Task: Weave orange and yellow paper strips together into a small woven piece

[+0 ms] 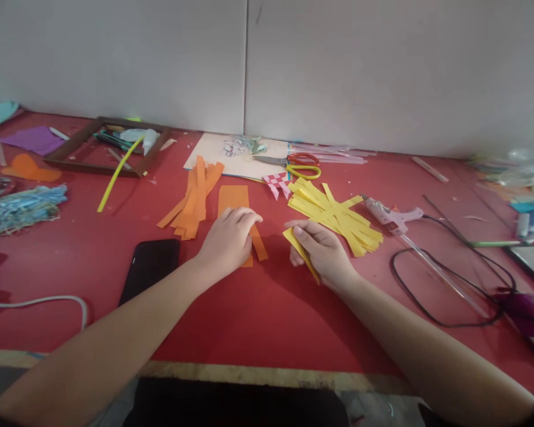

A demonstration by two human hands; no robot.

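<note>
My right hand (323,249) is closed on a yellow paper strip (306,252), the thumb pressing it against the bent fingers. My left hand (231,237) hovers over a wide orange paper piece (234,198), fingers bent and a gap showing between forefinger and thumb; nothing is visible in it. A narrow orange strip (260,244) lies just under its fingertips. Left of that hand sits a loose pile of orange paper strips (196,201). Beyond my right hand, a heap of yellow paper strips (338,213) spreads across the red table (249,320).
Scissors (293,163) rest on a pale board (204,155) near a pink woven paper piece (277,183). A glue gun (394,218) with a looping black cord (404,302) lies right. Left are a phone (151,267), a wooden frame (78,148) and a white cable (48,298).
</note>
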